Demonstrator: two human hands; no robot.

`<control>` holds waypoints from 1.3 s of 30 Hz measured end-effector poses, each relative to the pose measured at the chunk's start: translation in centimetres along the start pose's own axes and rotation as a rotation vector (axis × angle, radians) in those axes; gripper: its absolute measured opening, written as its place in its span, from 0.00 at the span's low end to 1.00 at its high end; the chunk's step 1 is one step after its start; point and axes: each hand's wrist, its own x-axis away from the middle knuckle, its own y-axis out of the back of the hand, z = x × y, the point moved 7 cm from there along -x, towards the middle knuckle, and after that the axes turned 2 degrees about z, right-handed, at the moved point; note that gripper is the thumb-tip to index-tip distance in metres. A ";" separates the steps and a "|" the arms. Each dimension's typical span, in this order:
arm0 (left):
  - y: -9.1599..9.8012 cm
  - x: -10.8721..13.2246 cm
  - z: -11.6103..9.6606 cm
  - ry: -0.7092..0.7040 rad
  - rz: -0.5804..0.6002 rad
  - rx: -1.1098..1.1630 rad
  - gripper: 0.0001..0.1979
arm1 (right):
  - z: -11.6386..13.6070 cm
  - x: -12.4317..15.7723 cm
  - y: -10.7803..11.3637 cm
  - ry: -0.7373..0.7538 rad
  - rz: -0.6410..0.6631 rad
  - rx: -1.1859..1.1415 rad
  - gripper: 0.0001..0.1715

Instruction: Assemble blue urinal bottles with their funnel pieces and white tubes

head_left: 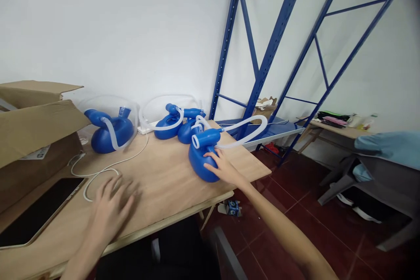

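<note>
Near the table's right end stands a blue plastic urinal bottle (201, 164) with a white-rimmed mouth. Its clear hose (260, 127) loops out to the right past the table edge. My right hand (223, 167) grips this bottle from the right, fingers on its upper side and around the handle part. Over the bare wood at left, my left hand (111, 203) is open, fingers spread and a little blurred, holding nothing. Closest to it are a white cable (98, 170) and a black tablet (39, 210).
Behind are more blue bottles with hoses (169, 127), another (114, 135) in clear plastic at left, and a power strip (146, 128). An open cardboard box (39, 127) fills the table's left. Blue metal racks (275, 39) stand right; a grey chair (383, 183) sits beyond.
</note>
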 end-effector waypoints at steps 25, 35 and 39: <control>-0.3 -10.5 -10.1 0.086 0.215 1.016 0.34 | 10.9 4.2 -4.0 0.063 -0.240 0.089 0.21; 0.5 -9.3 -9.9 0.066 -0.028 0.774 0.23 | 10.8 1.9 -4.3 0.109 -0.439 -0.035 0.50; 0.9 -9.0 -10.5 -0.036 -0.143 0.618 0.18 | 13.3 -0.3 -2.1 0.142 -0.510 0.080 0.41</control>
